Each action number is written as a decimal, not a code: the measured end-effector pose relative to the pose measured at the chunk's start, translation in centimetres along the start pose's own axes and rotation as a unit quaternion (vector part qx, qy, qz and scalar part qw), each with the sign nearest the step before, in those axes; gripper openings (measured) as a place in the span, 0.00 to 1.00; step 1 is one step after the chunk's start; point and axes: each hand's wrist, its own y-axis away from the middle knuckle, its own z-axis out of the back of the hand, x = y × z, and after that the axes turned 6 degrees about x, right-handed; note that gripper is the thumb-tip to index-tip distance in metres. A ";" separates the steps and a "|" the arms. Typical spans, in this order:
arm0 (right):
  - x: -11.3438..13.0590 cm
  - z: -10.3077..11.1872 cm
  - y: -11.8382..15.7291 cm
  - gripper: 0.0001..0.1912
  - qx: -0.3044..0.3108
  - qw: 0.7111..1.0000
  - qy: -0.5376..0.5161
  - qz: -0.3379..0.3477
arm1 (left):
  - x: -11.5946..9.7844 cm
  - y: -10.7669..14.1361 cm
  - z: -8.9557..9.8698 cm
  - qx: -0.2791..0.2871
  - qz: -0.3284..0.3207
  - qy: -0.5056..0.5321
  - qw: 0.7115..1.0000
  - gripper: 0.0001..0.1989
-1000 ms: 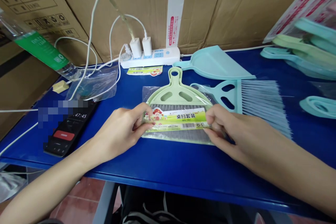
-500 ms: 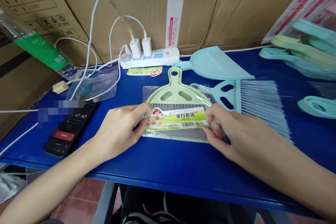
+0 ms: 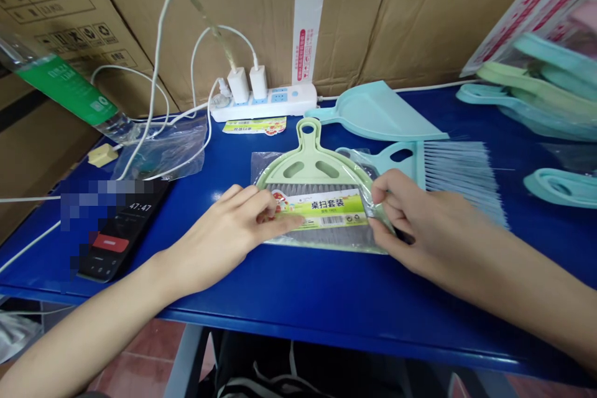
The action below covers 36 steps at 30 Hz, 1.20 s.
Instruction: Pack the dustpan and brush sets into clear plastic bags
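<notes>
Pale green dustpan (image 3: 310, 161), grey bristles (image 3: 326, 237), yellow-green label (image 3: 321, 208), blue table (image 3: 298, 289)

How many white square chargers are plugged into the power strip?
2. The left charger and the right charger stand side by side on the white power strip.

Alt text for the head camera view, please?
The left hand lays its fingers across the label of a plastic-wrapped pale green dustpan set on a blue table, while the right hand grips the set's wrapped edge. A mint brush, mint dustpan, power strip and phone lie nearby.
</notes>
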 end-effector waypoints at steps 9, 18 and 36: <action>-0.4 0.9 -0.4 0.06 0.043 0.997 -0.058 0.004 | 0.0 -0.1 -0.1 0.019 -0.005 -0.041 0.999 0.29; -1.0 2.8 -1.1 0.07 0.007 0.998 0.014 0.056 | 0.0 -0.6 -0.1 0.043 0.001 -0.024 0.999 0.29; 1.4 1.3 -3.2 0.20 0.087 0.951 0.079 0.286 | 1.0 -0.5 -1.0 -0.025 -0.012 0.012 1.000 0.24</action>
